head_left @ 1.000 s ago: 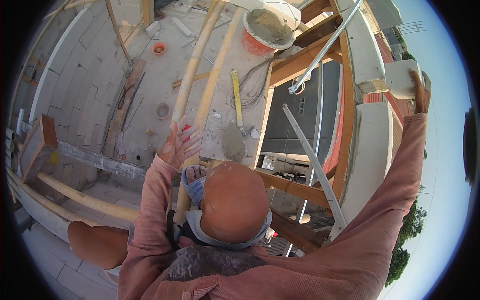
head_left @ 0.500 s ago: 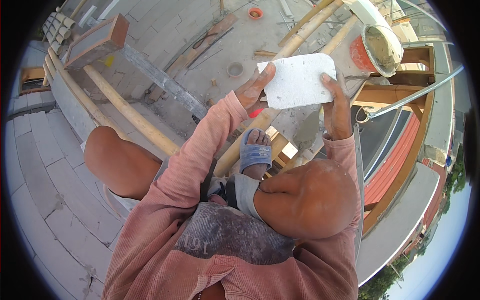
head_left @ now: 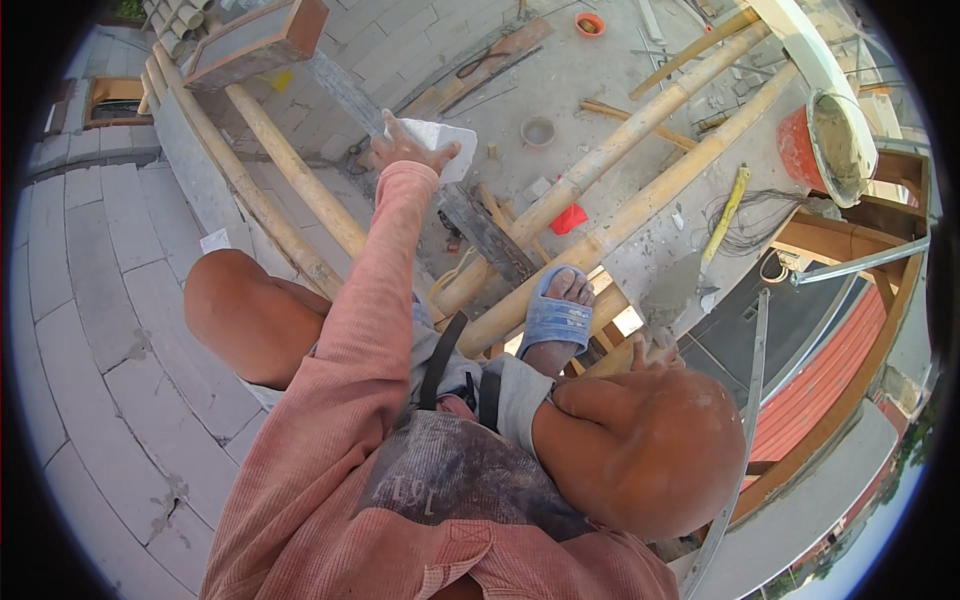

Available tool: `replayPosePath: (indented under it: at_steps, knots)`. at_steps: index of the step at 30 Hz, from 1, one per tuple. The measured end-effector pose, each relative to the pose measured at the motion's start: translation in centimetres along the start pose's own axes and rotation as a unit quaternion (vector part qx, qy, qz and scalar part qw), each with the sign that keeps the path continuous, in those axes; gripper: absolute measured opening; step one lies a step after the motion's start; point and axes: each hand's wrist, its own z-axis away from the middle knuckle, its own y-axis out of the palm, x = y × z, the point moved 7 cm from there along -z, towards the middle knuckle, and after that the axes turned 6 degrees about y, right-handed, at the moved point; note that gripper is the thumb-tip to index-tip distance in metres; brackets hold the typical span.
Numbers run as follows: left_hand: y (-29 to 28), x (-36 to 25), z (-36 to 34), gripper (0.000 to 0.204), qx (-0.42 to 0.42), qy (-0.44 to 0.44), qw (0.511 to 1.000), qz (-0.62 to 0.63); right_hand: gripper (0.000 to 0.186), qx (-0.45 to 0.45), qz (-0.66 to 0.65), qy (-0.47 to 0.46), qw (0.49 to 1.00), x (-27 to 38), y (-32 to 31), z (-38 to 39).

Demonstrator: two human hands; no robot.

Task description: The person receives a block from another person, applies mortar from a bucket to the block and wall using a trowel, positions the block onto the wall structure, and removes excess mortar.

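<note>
Head view:
Block, white, one (head_left: pixel 452 146): in the left hand, out ahead of the body and over the grey plank (head_left: pixel 488 232) as seen from above; half a second ago held by both hands, nearer centre, above the bamboo poles (head_left: pixel 590 186)
Hand, left (head_left: pixel 412 146): grasping the block alone, arm stretched forward, fingers spread about its near side
Hand, right (head_left: pixel 652 352): off the block now, lowered beyond the right knee (head_left: pixel 655 455) and partly hidden by it; fingers just beside the trowel (head_left: pixel 672 287), whether grasping it cannot be told
Trowel: grey blade, yellow handle, lying beside a loose coil of wire (head_left: pixel 742 222)
Bucket, red-orange (head_left: pixel 797 148): grey mortar inside, upper right
Bowl, grey (head_left: pixel 537 131): on the floor, beyond the poles
Sandal, blue (head_left: pixel 560 322): on the foot, between the knees
</note>
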Motion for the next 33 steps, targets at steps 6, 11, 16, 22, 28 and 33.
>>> replayPosePath:
  at_steps: [6, 11, 16, 22, 28, 33]
  knots:
    - [1.4, 2.8, -3.1, 0.125, -0.017, 0.03, 0.998, -0.059, 0.05, -0.159, -0.068, -0.058, 0.983, -1.9, 1.8, -2.0]
    - [3.2, 1.4, -2.5, 0.125, 0.017, 0.119, 0.985, -0.12, 0.042, -0.166, -0.103, -0.059, 0.979, -2.7, 2.5, -2.8]
    - [2.6, 0.4, -2.7, 0.126, 0.046, 0.157, 0.977, -0.133, 0.036, -0.158, -0.133, -0.07, 0.976, -0.4, 1.5, -3.3]
    - [2.8, 3.1, -2.9, 0.126, 0.007, 0.157, 0.965, -0.208, 0.042, 0.175, -0.283, -0.146, 0.932, 12.9, 1.9, -7.4]
    - [5.3, 4.7, -5.1, 0.09, -0.093, 0.21, 0.971, 0.058, 0.044, 0.185, -0.182, -0.204, 0.944, 19.1, 10.1, -10.2]
    - [3.2, 6.3, -3.7, 0.043, -0.342, 0.202, 0.895, 0.201, 0.042, -0.018, -0.265, -0.397, 0.879, 24.7, 9.9, -6.6]
